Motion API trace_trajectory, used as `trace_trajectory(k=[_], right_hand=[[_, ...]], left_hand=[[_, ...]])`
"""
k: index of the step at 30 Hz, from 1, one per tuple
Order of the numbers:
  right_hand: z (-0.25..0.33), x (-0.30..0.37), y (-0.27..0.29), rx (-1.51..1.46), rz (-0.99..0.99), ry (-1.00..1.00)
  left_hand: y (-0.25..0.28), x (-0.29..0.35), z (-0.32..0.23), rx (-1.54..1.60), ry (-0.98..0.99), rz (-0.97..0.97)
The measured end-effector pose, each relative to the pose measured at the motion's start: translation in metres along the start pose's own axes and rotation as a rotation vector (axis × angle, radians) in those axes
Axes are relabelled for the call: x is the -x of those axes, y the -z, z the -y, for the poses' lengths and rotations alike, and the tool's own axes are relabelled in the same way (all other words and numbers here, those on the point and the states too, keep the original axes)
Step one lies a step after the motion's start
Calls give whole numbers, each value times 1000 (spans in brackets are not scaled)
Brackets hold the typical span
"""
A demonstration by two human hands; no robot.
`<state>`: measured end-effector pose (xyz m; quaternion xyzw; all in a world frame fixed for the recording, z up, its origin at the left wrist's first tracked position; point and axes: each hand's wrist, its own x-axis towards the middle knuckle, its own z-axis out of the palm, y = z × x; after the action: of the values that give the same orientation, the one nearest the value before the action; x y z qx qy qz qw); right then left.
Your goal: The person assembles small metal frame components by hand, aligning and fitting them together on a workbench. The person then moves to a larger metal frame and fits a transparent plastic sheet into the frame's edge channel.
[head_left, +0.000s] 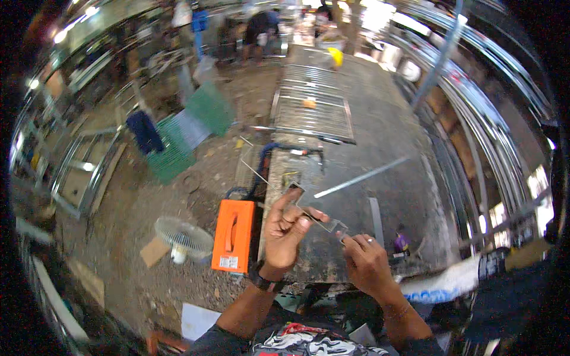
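Observation:
My left hand (285, 232) and my right hand (364, 260) together hold a small bent metal strip piece (317, 216) over the near end of a long grey metal workbench (392, 130). The left fingers pinch its upper left end; the right fingertips pinch its lower right end. A dark wristwatch sits on my left wrist and a ring on my right hand. A long thin metal bar (362, 177) lies on the bench just beyond the piece.
An orange welding machine (233, 235) stands on the dirt floor left of the bench, with a white fan (183, 238) beside it. Metal wire grilles (313, 107) lie farther along the bench. Green crates (178, 148) and metal frames sit to the left; people stand far back.

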<state>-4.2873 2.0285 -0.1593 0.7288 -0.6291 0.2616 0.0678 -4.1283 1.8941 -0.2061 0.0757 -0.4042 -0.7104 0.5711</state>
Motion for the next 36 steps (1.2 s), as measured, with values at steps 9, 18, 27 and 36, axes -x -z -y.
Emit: trace_trajectory(k=[9,18,27,36], right_hand=[[-15,-18,-29,-127,-8,263],[-18,4,-111,-171,37,527],[-31,54,-202,-293,49,682],[-47,126,-160,-328,12,707]], left_hand=[[13,71,14,-217,-234,-435],[81,177,26,-330,-394,-689],[141,234,68,-1,-409,-636],[80,281,100,-335,-591,-535]])
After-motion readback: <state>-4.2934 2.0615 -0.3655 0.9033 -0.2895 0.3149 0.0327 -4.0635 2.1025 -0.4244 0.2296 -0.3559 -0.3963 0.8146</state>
